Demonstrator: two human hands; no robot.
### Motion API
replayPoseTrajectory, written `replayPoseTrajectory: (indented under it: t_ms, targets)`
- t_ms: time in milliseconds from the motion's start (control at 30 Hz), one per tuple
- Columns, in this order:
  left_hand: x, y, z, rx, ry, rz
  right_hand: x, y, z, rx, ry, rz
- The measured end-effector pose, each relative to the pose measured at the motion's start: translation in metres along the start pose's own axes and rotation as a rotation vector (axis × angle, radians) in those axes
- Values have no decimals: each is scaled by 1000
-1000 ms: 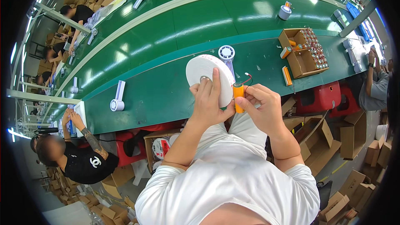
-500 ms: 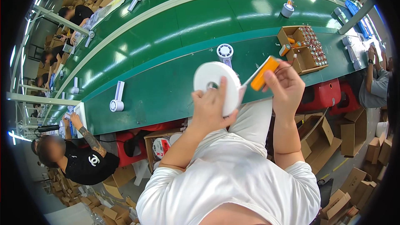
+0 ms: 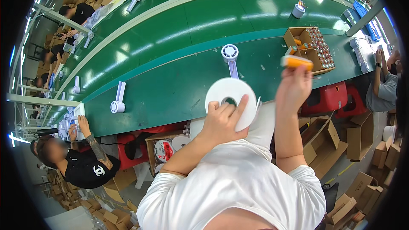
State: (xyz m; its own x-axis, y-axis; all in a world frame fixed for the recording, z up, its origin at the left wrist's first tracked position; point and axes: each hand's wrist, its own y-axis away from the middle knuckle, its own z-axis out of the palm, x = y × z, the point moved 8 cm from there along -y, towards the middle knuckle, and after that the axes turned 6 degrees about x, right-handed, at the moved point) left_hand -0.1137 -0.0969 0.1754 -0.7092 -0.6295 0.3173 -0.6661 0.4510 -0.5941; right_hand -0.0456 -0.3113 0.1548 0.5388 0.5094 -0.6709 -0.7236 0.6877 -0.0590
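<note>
My left hand (image 3: 223, 121) grips a white tape roll (image 3: 232, 91) in front of my lap, fingers reaching across its face by the centre hole. A short loose end of tape sticks out at the roll's right side. My right hand (image 3: 296, 87), raised over the bench edge, pinches an orange cylindrical battery (image 3: 299, 62) with a white patch at its left end; motion blurs it a little. Just beyond the roll, a white handheld fan (image 3: 230, 53) lies on the green bench. Behind my right hand stands a cardboard box (image 3: 313, 42) of several orange batteries.
Another handheld fan (image 3: 118, 102) lies on the bench (image 3: 166, 89) to the left. A green conveyor (image 3: 204, 17) runs beyond, carrying fan parts. A person in black (image 3: 87, 166) works at left, one in grey (image 3: 381, 93) at right. Red stools (image 3: 326, 98) and open cartons (image 3: 326, 145) stand below.
My right hand has moved up and away with the battery, which is now apart from the roll. The roll has shifted right and nearer, turned more face-up.
</note>
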Motion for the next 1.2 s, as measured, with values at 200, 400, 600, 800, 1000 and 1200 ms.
replayPoseTrajectory:
  t_ms: [200,400,600,800,1000,1200]
  targets:
    - [-127,86,2,-16,-204,-438,29,-19,-26,-273,356,230]
    - [-145,60,-32,21,-315,-413,86,-2,-83,-456,514,425]
    - [-109,-12,15,-59,-198,-13,112,10,-82,-617,500,600]
    - [-88,-52,83,-232,-259,369,106,9,-98,-537,392,568]
    - [-102,-81,122,-511,-236,177,106,9,-101,-509,337,580]
    - [-131,-102,117,-641,341,-216,104,7,-104,-522,337,585]
